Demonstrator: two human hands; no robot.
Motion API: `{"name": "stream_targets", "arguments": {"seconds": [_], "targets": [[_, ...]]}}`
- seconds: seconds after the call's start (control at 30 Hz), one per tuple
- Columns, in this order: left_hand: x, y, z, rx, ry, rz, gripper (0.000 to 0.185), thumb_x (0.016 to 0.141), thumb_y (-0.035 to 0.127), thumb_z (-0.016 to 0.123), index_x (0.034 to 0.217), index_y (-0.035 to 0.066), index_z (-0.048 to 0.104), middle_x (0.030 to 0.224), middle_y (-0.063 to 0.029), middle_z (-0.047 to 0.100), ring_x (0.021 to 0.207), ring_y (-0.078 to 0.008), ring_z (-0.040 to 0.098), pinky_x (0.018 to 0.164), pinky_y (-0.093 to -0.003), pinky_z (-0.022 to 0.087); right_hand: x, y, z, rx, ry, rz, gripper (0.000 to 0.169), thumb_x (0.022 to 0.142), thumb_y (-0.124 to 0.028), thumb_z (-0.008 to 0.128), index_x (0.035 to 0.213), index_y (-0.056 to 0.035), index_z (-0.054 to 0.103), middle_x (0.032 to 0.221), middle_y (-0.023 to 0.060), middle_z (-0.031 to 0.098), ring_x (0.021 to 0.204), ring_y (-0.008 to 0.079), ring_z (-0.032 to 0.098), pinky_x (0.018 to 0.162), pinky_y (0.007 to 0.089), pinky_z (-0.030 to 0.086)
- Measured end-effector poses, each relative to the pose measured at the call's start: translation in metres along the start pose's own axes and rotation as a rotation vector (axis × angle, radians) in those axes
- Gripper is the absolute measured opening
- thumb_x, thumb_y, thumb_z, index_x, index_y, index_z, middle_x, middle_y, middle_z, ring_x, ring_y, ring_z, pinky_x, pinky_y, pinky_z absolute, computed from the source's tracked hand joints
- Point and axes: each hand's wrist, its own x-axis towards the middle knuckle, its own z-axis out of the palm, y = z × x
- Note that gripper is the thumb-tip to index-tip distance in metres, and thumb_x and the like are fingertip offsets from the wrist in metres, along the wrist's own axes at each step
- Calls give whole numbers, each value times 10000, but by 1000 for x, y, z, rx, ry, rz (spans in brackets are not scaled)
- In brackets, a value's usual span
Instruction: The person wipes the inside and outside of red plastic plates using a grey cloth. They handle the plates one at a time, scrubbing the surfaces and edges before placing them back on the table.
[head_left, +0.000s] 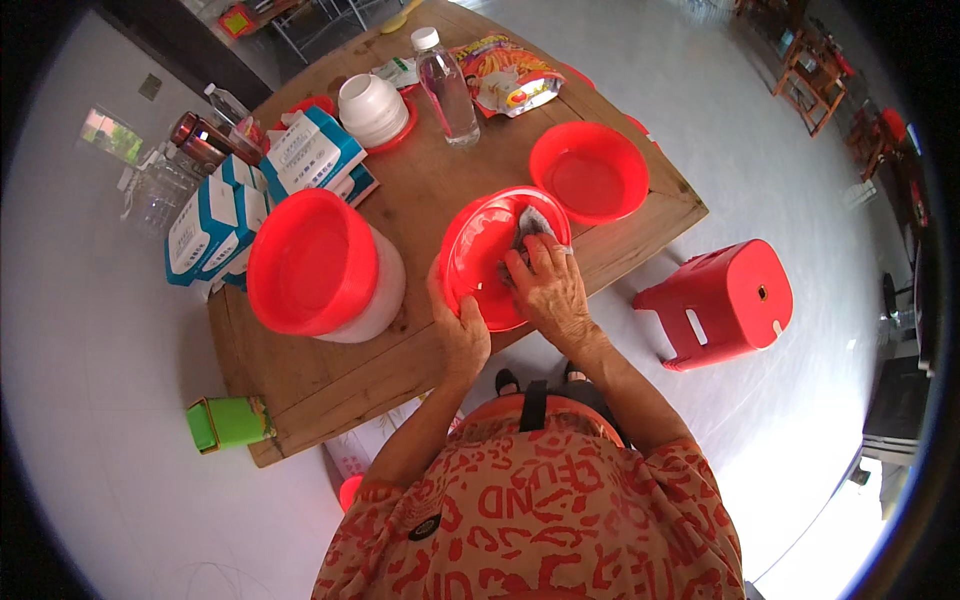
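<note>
My left hand (463, 330) grips the near left rim of a red plastic basin (472, 251), with the thumb over its edge. Inside that basin, my right hand (551, 289) presses a bunched grey cloth (531, 225) against the right side of the wall. The basin is tilted over the table's near edge. Another red basin (589, 172) rests on the wooden table just beyond it to the right. To the left stands a stack of red basins (311, 259), with whitish ones under or behind them.
Tissue packs (311, 154), white bowls (371, 109), a clear bottle (448, 94) and a food packet (506, 75) stand on the wooden table (420, 195). A green bin (236, 422) is near its left corner. On the floor at right is a red plastic stool (720, 304).
</note>
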Motion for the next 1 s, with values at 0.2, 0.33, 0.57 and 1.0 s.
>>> {"name": "stream_targets", "arguments": {"seconds": [0.2, 0.33, 0.57, 1.0], "targets": [[3, -21, 1, -159, -15, 6, 598, 743, -62, 330, 1339, -28, 341, 1317, -180, 413, 1231, -281, 416, 1063, -377, 319, -16, -27, 1, 266, -193, 140, 371, 691, -116, 701, 1050, -92, 612, 1041, 141, 532, 980, 357, 521, 839, 438, 468], [4, -30, -2, -122, -44, -26, 625, 724, -62, 331, 1347, -26, 341, 1318, -187, 411, 1235, -294, 410, 1070, -384, 307, -21, -27, 0, 437, -198, 93, 310, 694, -119, 689, 998, -96, 631, 1017, 130, 540, 951, 354, 529, 808, 434, 472], [5, -20, -5, 33, -99, 46, 653, 723, -89, 339, 1373, -38, 316, 1330, -209, 407, 1265, -323, 385, 1084, -404, 280, -4, -3, -8, -89, -85, 40, 188, 719, -190, 591, 880, -126, 663, 1068, 159, 516, 1028, 328, 474, 847, 418, 437], [6, -23, -6, -58, -55, 203, 693, 710, -94, 327, 1398, -11, 299, 1378, -201, 374, 1275, -300, 387, 1086, -392, 285, -20, -18, -1, 430, -236, 46, 277, 685, -110, 701, 958, -110, 655, 962, 98, 574, 925, 304, 534, 812, 406, 473]]}}
